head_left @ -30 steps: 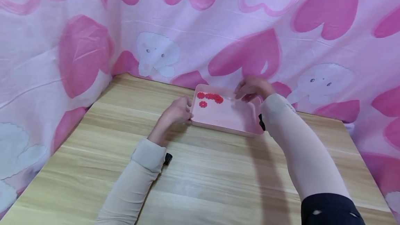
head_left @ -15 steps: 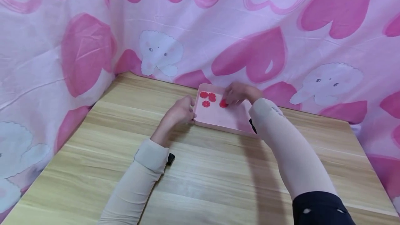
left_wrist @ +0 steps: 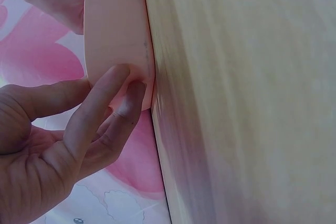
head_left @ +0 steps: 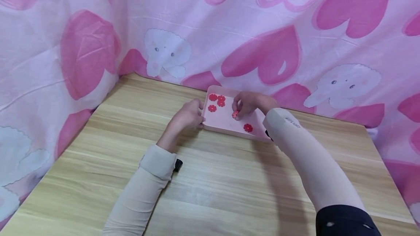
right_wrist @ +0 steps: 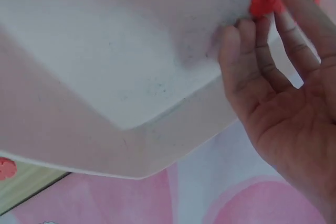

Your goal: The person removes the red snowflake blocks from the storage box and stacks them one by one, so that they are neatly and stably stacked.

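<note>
Pinching a red flower-shaped piece (head_left: 234,114) in the right hand (head_left: 248,103), midway along the pink tray (head_left: 220,120), among other red flowers (head_left: 212,108); gripping the tray's left end with the left hand (head_left: 188,115).

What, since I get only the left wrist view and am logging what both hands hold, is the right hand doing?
Observer: The right hand is pinching a red flower-shaped disc over the floor of the pink tray.

Operator: Thanks. My view shows no pieces on the table. Can you see any outside the tray?

Observer: Yes, the right wrist view shows another red disc, partly cut off by the frame edge, on the wooden table just past the tray's rim.
</note>
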`<state>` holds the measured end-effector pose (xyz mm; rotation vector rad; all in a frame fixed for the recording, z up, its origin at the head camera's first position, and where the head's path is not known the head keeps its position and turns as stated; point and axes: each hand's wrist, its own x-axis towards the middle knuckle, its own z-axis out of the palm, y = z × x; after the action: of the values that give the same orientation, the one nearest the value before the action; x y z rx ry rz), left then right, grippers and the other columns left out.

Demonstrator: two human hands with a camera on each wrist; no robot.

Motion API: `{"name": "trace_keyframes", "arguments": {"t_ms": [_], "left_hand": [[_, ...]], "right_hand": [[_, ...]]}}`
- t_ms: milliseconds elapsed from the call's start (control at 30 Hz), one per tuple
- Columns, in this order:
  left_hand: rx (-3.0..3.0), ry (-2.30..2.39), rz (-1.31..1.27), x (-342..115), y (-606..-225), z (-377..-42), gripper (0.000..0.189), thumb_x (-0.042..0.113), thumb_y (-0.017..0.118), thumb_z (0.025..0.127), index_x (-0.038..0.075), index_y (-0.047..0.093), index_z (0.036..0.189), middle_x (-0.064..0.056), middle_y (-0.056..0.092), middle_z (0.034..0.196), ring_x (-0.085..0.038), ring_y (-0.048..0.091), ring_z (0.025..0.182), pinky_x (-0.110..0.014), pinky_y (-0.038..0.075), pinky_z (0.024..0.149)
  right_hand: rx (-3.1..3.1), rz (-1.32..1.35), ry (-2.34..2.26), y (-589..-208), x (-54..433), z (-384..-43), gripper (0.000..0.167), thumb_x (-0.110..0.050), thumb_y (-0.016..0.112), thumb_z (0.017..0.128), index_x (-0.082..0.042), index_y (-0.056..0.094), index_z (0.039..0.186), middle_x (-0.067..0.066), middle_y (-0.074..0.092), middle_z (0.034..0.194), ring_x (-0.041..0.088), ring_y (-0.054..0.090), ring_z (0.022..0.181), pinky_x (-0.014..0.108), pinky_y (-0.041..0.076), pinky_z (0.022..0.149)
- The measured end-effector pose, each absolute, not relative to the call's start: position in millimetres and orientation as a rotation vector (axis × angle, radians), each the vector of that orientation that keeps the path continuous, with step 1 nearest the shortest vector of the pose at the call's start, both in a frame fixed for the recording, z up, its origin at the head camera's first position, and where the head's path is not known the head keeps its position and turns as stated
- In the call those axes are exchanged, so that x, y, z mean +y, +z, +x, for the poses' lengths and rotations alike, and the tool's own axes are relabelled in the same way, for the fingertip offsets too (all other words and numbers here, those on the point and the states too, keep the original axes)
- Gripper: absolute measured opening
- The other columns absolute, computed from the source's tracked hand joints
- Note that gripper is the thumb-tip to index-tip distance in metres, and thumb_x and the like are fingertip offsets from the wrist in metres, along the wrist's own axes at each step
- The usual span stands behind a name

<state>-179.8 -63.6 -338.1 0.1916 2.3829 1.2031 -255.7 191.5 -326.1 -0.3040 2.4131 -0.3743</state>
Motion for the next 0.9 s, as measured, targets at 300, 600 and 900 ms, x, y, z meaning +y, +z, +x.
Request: {"name": "trace_keyframes", "arguments": {"t_ms": [300, 600, 900], "left_hand": [[2.373, 1.218, 0.201, -66, -340, -180, 0.043, -0.005, 0.063, 0.102, -0.008, 0.047, 0.142, -0.025, 0.070, 0.115, -0.028, 0.074, 0.090, -0.038, 0.066, 0.087], [2.364, 1.190, 0.181, -68, -341, -180, 0.041, -0.004, 0.064, 0.103, -0.005, 0.048, 0.140, -0.023, 0.068, 0.116, -0.029, 0.074, 0.094, -0.038, 0.066, 0.089], [2.366, 1.175, 0.192, -73, -340, -182, 0.039, -0.002, 0.065, 0.103, -0.005, 0.048, 0.138, -0.024, 0.069, 0.118, -0.030, 0.075, 0.093, -0.039, 0.065, 0.088]], "right_hand": [[2.493, -0.334, -0.422, -332, 194, -255, 0.019, -0.006, 0.082, 0.093, -0.005, 0.072, 0.109, 0.018, 0.069, 0.117, 0.028, 0.066, 0.101, 0.035, 0.065, 0.088], [2.501, -0.372, -0.600, -334, 208, -254, 0.018, -0.003, 0.069, 0.103, 0.006, 0.077, 0.117, 0.024, 0.077, 0.110, 0.029, 0.079, 0.091, 0.041, 0.067, 0.090], [2.477, -0.321, -0.750, -325, 222, -250, 0.012, -0.002, 0.072, 0.100, 0.003, 0.069, 0.112, 0.021, 0.074, 0.111, 0.024, 0.074, 0.094, 0.041, 0.067, 0.090]]}}
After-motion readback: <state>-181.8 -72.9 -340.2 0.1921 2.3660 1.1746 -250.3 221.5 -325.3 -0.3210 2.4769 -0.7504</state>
